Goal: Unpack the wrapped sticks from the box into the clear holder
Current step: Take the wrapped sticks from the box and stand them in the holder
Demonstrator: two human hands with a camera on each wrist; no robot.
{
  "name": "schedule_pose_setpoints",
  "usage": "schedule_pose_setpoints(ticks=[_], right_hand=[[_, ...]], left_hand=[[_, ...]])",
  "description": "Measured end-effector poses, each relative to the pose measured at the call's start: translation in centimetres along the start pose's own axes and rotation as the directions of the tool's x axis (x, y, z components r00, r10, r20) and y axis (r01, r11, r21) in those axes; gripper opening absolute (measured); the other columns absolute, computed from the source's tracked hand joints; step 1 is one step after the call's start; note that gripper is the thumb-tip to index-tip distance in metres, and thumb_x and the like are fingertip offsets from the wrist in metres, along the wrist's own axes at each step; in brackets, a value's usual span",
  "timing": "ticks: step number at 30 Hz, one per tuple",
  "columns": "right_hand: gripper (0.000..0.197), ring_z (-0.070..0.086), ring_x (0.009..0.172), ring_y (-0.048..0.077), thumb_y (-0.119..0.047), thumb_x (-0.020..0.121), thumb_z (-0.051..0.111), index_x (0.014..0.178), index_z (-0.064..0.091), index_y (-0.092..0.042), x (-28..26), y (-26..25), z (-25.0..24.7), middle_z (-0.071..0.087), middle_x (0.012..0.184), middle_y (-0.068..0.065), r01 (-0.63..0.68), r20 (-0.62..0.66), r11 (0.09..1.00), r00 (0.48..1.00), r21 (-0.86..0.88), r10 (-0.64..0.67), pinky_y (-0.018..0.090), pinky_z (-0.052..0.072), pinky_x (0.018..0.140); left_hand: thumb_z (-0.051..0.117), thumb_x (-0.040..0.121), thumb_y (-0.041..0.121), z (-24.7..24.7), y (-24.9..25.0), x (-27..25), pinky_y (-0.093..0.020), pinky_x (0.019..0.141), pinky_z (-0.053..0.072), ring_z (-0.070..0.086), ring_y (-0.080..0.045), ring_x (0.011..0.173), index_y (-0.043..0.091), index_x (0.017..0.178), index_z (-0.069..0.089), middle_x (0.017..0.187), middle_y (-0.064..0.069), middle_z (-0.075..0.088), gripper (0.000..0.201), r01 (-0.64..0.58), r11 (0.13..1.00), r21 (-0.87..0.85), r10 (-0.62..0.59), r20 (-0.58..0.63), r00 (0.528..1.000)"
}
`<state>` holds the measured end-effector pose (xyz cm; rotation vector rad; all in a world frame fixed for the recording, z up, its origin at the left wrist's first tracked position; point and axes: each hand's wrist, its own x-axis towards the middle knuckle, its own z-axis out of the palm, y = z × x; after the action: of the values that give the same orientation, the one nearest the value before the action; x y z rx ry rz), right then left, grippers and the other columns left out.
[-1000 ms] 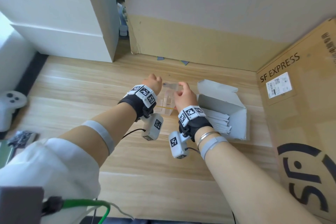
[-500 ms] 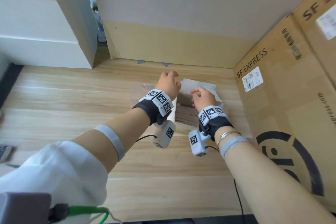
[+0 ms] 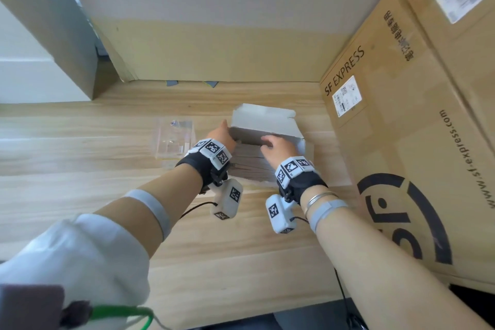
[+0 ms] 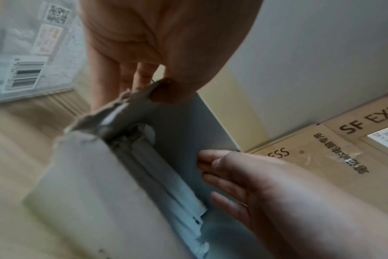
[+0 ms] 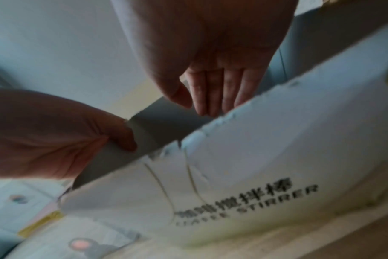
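Wrapped sticks [image 3: 249,162] lie flat in the box [image 3: 263,126], crosswise just under your right grip [image 3: 277,146], fingers relaxed apart; left grip [image 3: 221,135] pinches the flap.

The box [image 3: 263,123] is showing white outside and grey inside, with black lettering on its front. The wrapped sticks [image 4: 166,177] are looking white. The tabletop [image 3: 80,169] is showing pale wood grain. The cartons [image 3: 401,142] are showing brown with black print.
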<state>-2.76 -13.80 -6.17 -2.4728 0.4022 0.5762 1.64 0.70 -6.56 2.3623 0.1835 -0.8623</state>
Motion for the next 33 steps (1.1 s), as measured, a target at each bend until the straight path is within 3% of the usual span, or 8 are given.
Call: schedule_pose_setpoints(ticks=[3,5,7,12,17,20,25,33], right_hand=[[0.047,0.044,0.131,0.029,-0.023,0.093,0.043,0.140,0.041,-0.017,0.2,-0.4,0.4,0.044,0.145,0.009,0.043,0.000,0.993,0.999,-0.112,-0.043,0.033,0.039,0.102],[0.041,0.054,0.116,0.034,-0.023,0.093,0.044,0.132,0.047,-0.012,0.1,-0.8,0.9,0.057,0.126,0.016,0.037,-0.037,0.982,0.998,-0.187,-0.045,0.032,0.042,0.082],[0.034,0.059,0.102,0.036,-0.022,0.091,0.045,0.120,0.053,-0.007,0.1,-1.0,1.2,0.063,0.109,0.019,0.040,-0.076,0.972,0.995,-0.233,-0.059,0.031,0.040,0.072],[0.031,0.059,0.100,0.036,-0.021,0.090,0.048,0.115,0.054,-0.005,0.0,-1.4,1.8,0.063,0.109,0.019,0.080,-0.075,0.955,0.992,-0.286,-0.105,0.032,0.044,0.076],[0.052,0.053,0.117,0.035,-0.018,0.086,0.052,0.137,0.040,-0.014,0.2,-1.8,3.1,0.055,0.129,0.016,0.142,0.008,0.923,0.989,-0.358,-0.149,0.037,0.045,0.094],[0.058,0.048,0.124,0.033,-0.021,0.083,0.057,0.137,0.039,-0.014,0.4,-1.9,4.2,0.047,0.138,0.012,0.163,0.087,0.892,0.986,-0.421,-0.139,0.038,0.043,0.102],[0.049,0.050,0.121,0.029,-0.019,0.081,0.061,0.129,0.051,-0.014,0.5,-1.9,4.9,0.047,0.134,0.010,0.175,0.180,0.845,0.979,-0.505,-0.095,0.038,0.046,0.098],[0.040,0.059,0.112,0.028,-0.008,0.086,0.054,0.126,0.051,-0.007,0.9,-2.0,5.1,0.059,0.125,0.013,0.235,0.247,0.797,0.963,-0.556,-0.112,0.032,0.048,0.090]], left_hand=[[0.047,0.090,0.008,0.0,-0.2,-0.1,-0.037,0.101,0.041,0.049,-0.035,0.124,0.016,0.150,0.019,0.141,-0.017,0.041,0.066,-0.120,0.988,-0.093,0.113,-0.079,0.990],[0.048,0.086,0.001,0.1,-0.4,-0.5,-0.035,0.101,0.041,0.050,-0.035,0.121,0.016,0.147,0.029,0.137,-0.017,0.042,0.065,-0.217,0.965,-0.145,0.197,-0.140,0.970],[0.049,0.084,-0.003,0.2,-0.6,-0.8,-0.034,0.100,0.040,0.050,-0.034,0.120,0.014,0.144,0.034,0.132,-0.016,0.044,0.064,-0.278,0.947,-0.159,0.250,-0.177,0.952],[0.046,0.082,-0.006,0.3,-1.6,-0.8,-0.039,0.102,0.040,0.049,-0.035,0.119,0.010,0.139,0.038,0.126,-0.020,0.045,0.060,-0.278,0.947,-0.158,0.255,-0.152,0.955],[0.044,0.084,-0.002,0.4,-1.9,-0.6,-0.037,0.099,0.040,0.048,-0.030,0.117,0.012,0.138,0.038,0.124,-0.019,0.048,0.057,-0.264,0.956,-0.127,0.248,-0.130,0.960],[0.042,0.084,0.002,0.6,-2.2,-0.5,-0.038,0.098,0.041,0.047,-0.030,0.116,0.015,0.137,0.040,0.124,-0.015,0.051,0.055,-0.252,0.962,-0.107,0.236,-0.141,0.961],[0.041,0.085,0.001,0.8,-2.3,-0.7,-0.042,0.102,0.039,0.044,-0.032,0.120,0.016,0.140,0.035,0.126,-0.019,0.048,0.058,-0.234,0.963,-0.132,0.216,-0.136,0.967],[0.043,0.087,0.006,1.0,-2.2,-1.0,-0.045,0.102,0.041,0.046,-0.035,0.118,0.019,0.143,0.031,0.126,-0.020,0.043,0.058,-0.216,0.965,-0.148,0.194,-0.149,0.970]])
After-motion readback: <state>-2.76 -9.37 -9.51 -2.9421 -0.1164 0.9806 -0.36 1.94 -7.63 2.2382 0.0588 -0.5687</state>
